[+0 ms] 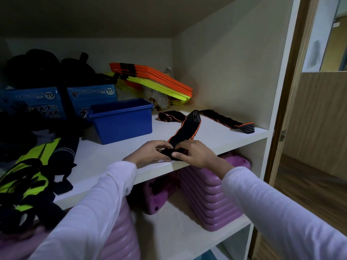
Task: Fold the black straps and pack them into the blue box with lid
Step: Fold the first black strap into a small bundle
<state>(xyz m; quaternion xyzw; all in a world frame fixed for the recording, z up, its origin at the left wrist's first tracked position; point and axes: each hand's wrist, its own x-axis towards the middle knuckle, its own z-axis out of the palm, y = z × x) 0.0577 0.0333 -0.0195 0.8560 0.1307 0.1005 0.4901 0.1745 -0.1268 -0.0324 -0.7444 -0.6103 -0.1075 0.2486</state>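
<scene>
A long black strap with orange edging (pixel 185 129) lies on the white shelf (pixel 116 152), running from the front edge back towards the wall. My left hand (pixel 150 152) and my right hand (pixel 195 152) both pinch its near end, which is rolled or folded into a small bundle at the shelf's front edge. A second black strap (pixel 225 119) lies further back on the right, ending in a striped tab. An open blue box (pixel 122 119) stands on the shelf to the left of the straps, with no lid on it.
Two blue lidded containers (pixel 92 96) with star labels stand behind the box. Orange and yellow flat frames (pixel 155 79) lean at the back. Yellow vests with dark straps (pixel 28 181) lie on the left. Purple plastic items (pixel 212 194) fill the shelf below.
</scene>
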